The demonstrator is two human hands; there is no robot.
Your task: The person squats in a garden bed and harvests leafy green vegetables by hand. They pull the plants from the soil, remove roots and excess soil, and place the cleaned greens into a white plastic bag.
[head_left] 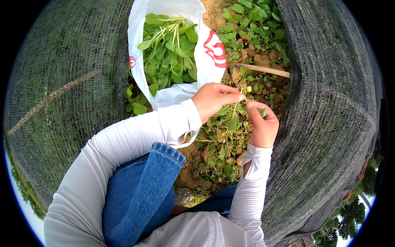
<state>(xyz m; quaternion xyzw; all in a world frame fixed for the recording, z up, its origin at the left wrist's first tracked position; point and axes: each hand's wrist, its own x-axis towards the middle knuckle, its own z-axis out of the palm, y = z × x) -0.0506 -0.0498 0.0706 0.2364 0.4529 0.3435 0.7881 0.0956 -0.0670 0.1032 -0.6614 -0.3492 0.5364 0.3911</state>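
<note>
Beside the plastic bag (173,94), the left hand (214,100) pinches a leafy sprig (233,122) in its fingers; the right hand (264,124) curls close, its hold unclear; light pressure should limit bruising.

– How posed, on the left?
– Bows the left arm (92,160) outward at the elbow, points the left hand (210,100) to the right, pinches with thumb and forefinger.
– And on the right?
– Points the right forearm (252,175) almost straight ahead, curls the right hand (264,126) leftward, with fingertips near fingertips.
</note>
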